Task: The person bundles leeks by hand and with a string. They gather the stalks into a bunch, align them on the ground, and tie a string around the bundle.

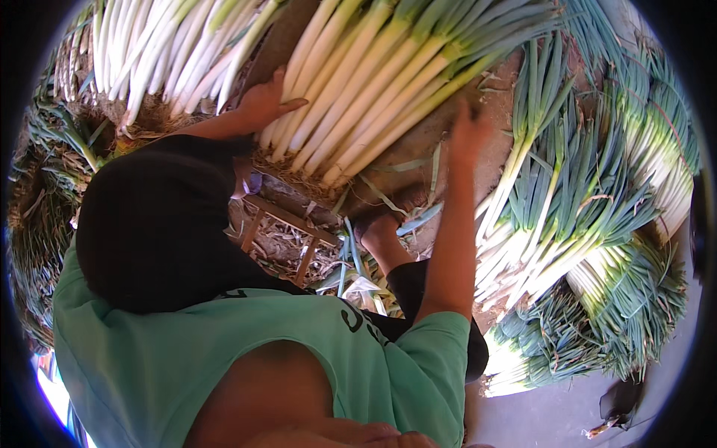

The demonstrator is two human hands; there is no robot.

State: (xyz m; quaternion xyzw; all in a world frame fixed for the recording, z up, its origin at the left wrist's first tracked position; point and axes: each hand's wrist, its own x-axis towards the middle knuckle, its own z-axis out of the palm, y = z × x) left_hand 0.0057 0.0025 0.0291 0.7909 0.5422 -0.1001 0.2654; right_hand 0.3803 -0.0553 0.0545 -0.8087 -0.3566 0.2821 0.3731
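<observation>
A bundle of long green onions (pixel 358 97) lies in front of me, thick white stems and roots toward me and green tops toward the far right. My left hand (pixel 265 101) rests at the bundle's left side, its thumb and fingers spread against the outer stems. On the other side, my right hand (pixel 470 131) is raised just right of the bundle, apart from it. Motion blurs its fingers, and I cannot make out anything in them. Thin green leaf strips (pixel 435 172) lie between the bundle's roots and my right forearm.
More green onions (pixel 179 52) are stacked at the far left. Several bundles (pixel 553 216) are heaped along the right side, on the grey floor (pixel 538 418). A wooden frame (pixel 291 218) stands over dry leaf scraps near my foot. My raised left knee (pixel 157 224) covers much of the left.
</observation>
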